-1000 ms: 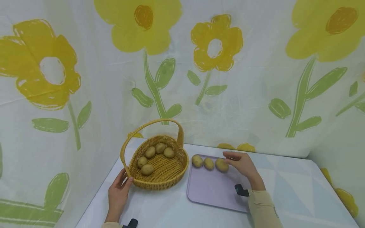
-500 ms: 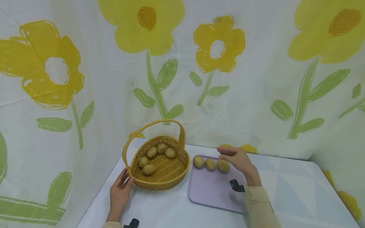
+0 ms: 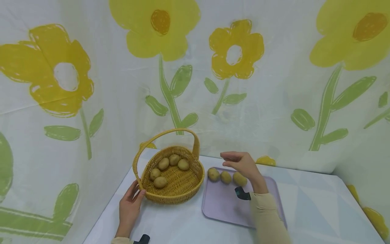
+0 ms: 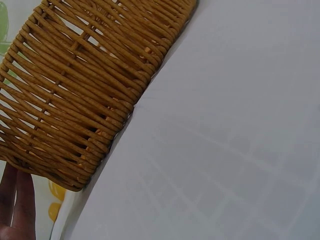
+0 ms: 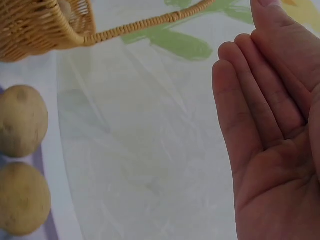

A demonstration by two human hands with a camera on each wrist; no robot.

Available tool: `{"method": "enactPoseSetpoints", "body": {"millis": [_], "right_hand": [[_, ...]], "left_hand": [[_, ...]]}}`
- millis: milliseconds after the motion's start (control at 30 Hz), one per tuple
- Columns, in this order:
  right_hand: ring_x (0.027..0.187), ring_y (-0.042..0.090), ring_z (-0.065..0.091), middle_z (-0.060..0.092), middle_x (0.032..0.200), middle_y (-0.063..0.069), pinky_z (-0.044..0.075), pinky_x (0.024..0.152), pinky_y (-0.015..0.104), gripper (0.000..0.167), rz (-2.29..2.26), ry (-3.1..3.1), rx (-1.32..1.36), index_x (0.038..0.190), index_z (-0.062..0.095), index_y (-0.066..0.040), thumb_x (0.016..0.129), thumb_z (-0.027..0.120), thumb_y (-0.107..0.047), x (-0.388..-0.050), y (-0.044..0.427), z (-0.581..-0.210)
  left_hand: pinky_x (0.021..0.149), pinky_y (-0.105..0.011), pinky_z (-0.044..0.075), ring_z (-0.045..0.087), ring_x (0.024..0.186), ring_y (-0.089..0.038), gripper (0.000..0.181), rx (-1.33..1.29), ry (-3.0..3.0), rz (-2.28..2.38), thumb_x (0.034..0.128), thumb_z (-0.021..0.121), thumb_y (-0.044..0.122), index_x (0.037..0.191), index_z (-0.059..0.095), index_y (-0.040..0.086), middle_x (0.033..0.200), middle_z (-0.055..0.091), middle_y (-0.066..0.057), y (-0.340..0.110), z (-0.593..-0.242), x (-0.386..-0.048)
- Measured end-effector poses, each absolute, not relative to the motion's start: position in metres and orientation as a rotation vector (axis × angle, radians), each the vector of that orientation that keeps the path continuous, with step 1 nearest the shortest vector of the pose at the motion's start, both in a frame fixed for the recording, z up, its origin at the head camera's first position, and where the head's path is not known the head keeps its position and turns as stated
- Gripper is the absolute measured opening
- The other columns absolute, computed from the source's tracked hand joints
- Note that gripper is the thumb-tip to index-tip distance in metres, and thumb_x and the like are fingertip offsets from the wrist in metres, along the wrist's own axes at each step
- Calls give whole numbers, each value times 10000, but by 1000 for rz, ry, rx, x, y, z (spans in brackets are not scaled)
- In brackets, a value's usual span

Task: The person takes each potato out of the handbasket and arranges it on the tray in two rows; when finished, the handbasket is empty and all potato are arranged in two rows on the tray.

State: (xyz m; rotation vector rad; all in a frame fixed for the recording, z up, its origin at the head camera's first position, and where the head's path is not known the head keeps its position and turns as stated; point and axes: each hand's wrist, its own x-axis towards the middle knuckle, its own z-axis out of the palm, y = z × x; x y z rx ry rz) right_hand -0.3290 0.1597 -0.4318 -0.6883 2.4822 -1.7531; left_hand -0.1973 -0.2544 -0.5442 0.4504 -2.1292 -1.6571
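We should steady the rounded golden wicker basket (image 3: 173,200) with our left hand (image 3: 129,207) gripping its edge, and align our right hand (image 3: 243,165), empty with thumb and fingers parted, over the three oval tan potatoes (image 3: 225,177) below it on the lilac tray (image 3: 222,205).

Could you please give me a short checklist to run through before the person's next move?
1. Left hand at the basket: ok, it touches the basket's side.
2. Firmness of that contact: cannot tell; pressure does not show.
3. Right hand free: ok, it holds nothing.
4. Space in the basket: ok, bare floor shows beside the five potatoes inside.
5. Tray cleared of potatoes: not ok, three potatoes lie in a row along its far edge.
6. Handle out of the way: cannot tell; it arches upright over the basket.
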Motion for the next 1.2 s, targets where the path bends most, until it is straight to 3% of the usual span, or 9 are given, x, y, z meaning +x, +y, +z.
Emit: {"method": "enactPoseSetpoints", "body": {"millis": [133,233,300,433,533,633,767,1033,1200], "right_hand": [[1139,198,715,714,1263,200,614,959,196,428,-1780,2405,-725,1245,714,4,859,829,-141,-330,148,-430],[1158,209,707,706,1272,211,616,979,231,439,-1806,2352,-757,1244,711,16,851,833,-138,-330,138,-427],[1165,221,704,711,1270,197,619,979,246,441,-1815,2330,-766,1238,717,8,844,840,-149,-330,132,-426],[1195,313,685,732,1260,131,625,976,263,440,-1797,2306,-778,1229,735,-35,839,851,-201,-330,117,-423],[1195,326,683,738,1253,110,626,979,267,437,-1797,2275,-789,1225,741,-51,839,854,-222,-333,105,-424],[1150,225,709,721,1267,165,626,982,273,423,-1818,2233,-801,1232,727,-12,854,838,-166,-336,95,-426],[1144,223,711,696,1283,227,624,985,267,415,-1820,2210,-825,1252,703,26,873,810,-103,-339,81,-427],[1160,345,695,718,1259,190,636,960,277,400,-1810,2192,-859,1239,722,-7,874,815,-143,-343,61,-424],[1170,396,676,700,1272,225,642,945,275,415,-1801,2156,-890,1253,702,25,881,806,-125,-347,50,-428]], "left_hand": [[931,51,456,545,1335,-69,630,447,-2143,-1639,974,717,247,1532,463,100,1564,494,-118,-254,-543,-197],[924,57,452,503,1406,-315,625,443,-2147,-1635,979,711,233,1531,459,85,1565,491,-124,-253,-543,-196],[922,58,452,477,1415,-373,627,453,-2145,-1647,980,709,237,1533,455,86,1572,483,-121,-254,-543,-196],[925,46,467,490,1416,-313,623,480,-2121,-1696,983,706,220,1538,451,98,1576,479,-107,-254,-542,-195],[938,33,475,534,1345,-90,621,478,-2106,-1718,980,709,209,1538,454,108,1572,484,-103,-253,-542,-194],[946,30,474,500,1219,108,623,470,-2107,-1716,975,716,219,1534,463,116,1570,487,-99,-252,-544,-195],[941,19,489,468,1127,213,616,461,-2083,-1727,970,721,194,1527,473,108,1567,486,-119,-252,-543,-195],[951,24,478,465,1179,187,625,450,-2100,-1711,974,717,228,1534,464,115,1575,481,-103,-253,-540,-196],[936,27,481,543,1365,-156,615,465,-2116,-1685,979,711,223,1531,465,106,1570,487,-120,-252,-541,-197]]}}
